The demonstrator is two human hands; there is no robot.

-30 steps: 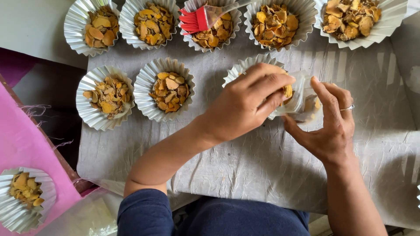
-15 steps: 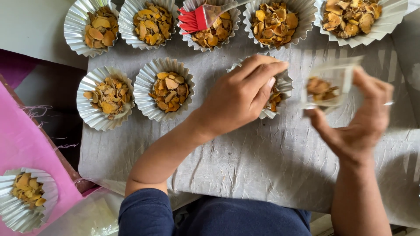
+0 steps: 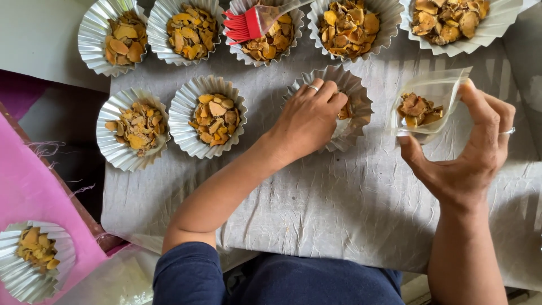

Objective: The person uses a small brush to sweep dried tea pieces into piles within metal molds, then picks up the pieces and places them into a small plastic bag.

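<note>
Small clear plastic bag [image 3: 430, 107], right of frame centre, holds a few orange-brown dried slices and your right hand [image 3: 471, 152] grips it, thumb on the lower left edge and fingers curled round its right side, bag mouth tilted up. Just left of it, your left hand [image 3: 307, 121] is down inside a pleated foil cup [image 3: 353, 93], fingers bunched closed on the slices there; what it has pinched is hidden under the fingers. That cup sits on the crinkled grey paper [image 3: 339, 209] covering the bench. Further left in the same row, two more foil cups, one [image 3: 210, 117] just beside the other [image 3: 134, 128], both filled with slices. Along the top of the frame a row of five filled cups, and a red silicone brush [image 3: 248, 24] with a clear handle lies across the middle one [image 3: 265, 34]. Lower left corner, another filled foil cup [image 3: 34, 257] rests on a pink sheet [image 3: 34, 192], well apart from both hands. Dark blue sleeve [image 3: 189, 277] at the bottom edge.
</note>
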